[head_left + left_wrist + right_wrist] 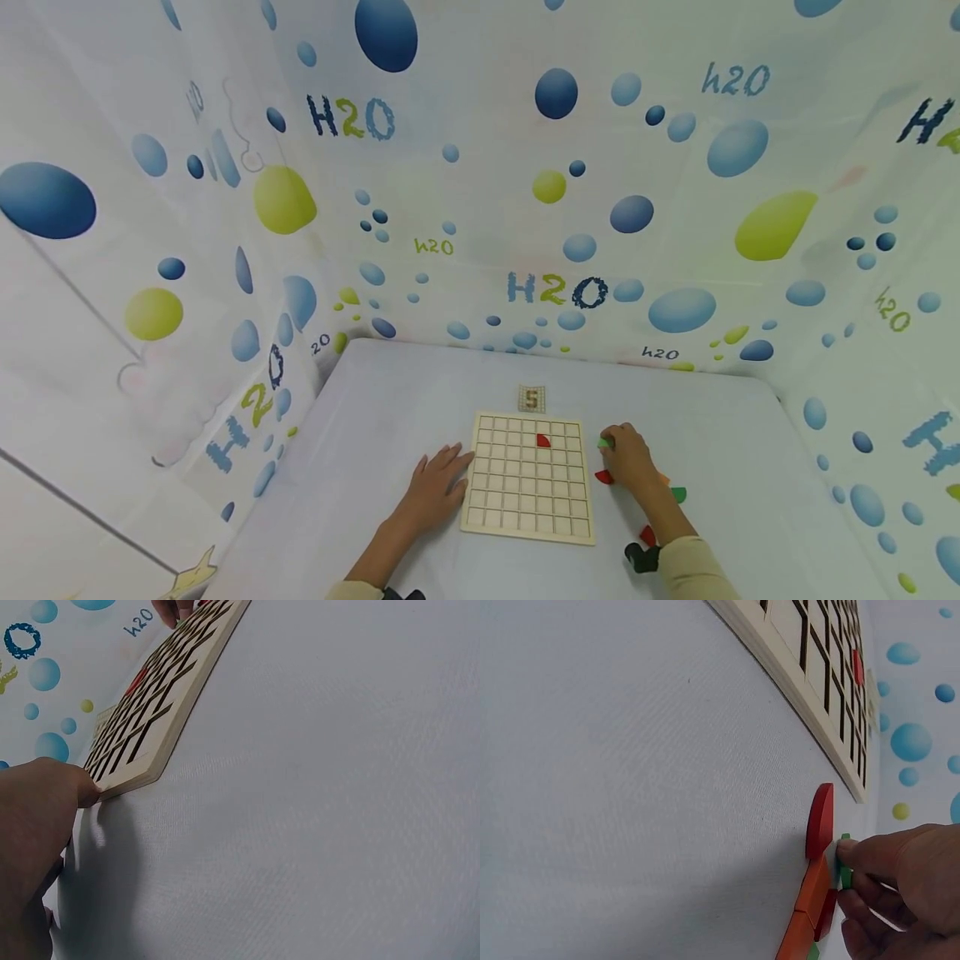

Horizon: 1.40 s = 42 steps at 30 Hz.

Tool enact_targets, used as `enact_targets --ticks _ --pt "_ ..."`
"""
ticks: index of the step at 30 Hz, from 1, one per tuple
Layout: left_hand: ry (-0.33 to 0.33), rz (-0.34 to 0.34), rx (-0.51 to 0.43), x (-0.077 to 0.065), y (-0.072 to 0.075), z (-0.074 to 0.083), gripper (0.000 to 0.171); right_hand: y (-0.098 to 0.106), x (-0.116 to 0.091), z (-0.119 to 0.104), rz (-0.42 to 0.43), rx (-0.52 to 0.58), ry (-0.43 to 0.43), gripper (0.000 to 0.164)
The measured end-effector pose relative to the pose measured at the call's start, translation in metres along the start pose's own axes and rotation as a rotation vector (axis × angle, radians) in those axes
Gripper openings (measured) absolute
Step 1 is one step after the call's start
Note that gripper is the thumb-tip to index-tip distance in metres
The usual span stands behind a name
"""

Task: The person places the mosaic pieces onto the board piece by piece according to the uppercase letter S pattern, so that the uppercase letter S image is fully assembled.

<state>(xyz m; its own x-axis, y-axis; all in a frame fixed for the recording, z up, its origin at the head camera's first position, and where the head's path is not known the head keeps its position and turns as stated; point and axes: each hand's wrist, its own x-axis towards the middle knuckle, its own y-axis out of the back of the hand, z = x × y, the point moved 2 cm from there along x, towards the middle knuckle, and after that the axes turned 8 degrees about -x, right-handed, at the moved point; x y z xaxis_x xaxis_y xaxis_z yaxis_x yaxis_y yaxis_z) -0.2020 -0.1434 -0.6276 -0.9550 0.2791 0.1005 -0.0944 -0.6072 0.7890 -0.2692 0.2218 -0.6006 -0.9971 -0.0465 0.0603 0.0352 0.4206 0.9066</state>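
A pale wooden grid board [529, 536] lies on the white table, with one red quarter-round piece [543, 441] set in a cell of its upper rows. My left hand [432, 490] rests at the board's left side, fingertips on its edge; the left wrist view shows the thumb [86, 787] by a board corner. To the right of the board, my right hand [630, 457] pinches a green piece [845, 879] between thumb and fingers. Just beside it lie a loose red piece [820, 822] and orange pieces [815, 883], partly hidden under the hand in the head view.
A small card with an S-shaped pattern [532, 399] lies beyond the board's far edge. Another green piece [678, 494] and a red piece [648, 535] lie around the right forearm. A curtain printed with bubbles [480, 183] stands behind and beside the table.
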Motion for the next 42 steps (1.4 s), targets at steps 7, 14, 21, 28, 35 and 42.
enact_targets --ticks 7,14,21,28,35,42 --pt "0.014 -0.005 -0.006 0.001 0.001 -0.001 0.048 -0.001 0.007 -0.002 -0.030 0.009 0.012 0.021" --pt "0.016 -0.013 -0.019 0.001 0.002 0.001 0.048 -0.004 0.018 -0.023 -0.035 0.031 0.085 0.023" --pt "0.019 -0.018 -0.027 0.001 0.001 0.003 0.049 -0.015 0.023 -0.050 -0.052 0.077 0.149 0.022" --pt "0.018 -0.022 -0.011 0.001 0.000 0.001 0.048 -0.033 0.023 -0.076 -0.107 0.157 0.232 0.024" --pt "0.022 -0.021 -0.006 0.001 0.002 0.001 0.049 -0.044 0.021 -0.095 -0.131 0.165 0.358 0.012" --pt "0.021 -0.023 -0.022 -0.001 0.002 0.003 0.048 -0.049 0.020 -0.099 -0.132 0.118 0.398 0.005"
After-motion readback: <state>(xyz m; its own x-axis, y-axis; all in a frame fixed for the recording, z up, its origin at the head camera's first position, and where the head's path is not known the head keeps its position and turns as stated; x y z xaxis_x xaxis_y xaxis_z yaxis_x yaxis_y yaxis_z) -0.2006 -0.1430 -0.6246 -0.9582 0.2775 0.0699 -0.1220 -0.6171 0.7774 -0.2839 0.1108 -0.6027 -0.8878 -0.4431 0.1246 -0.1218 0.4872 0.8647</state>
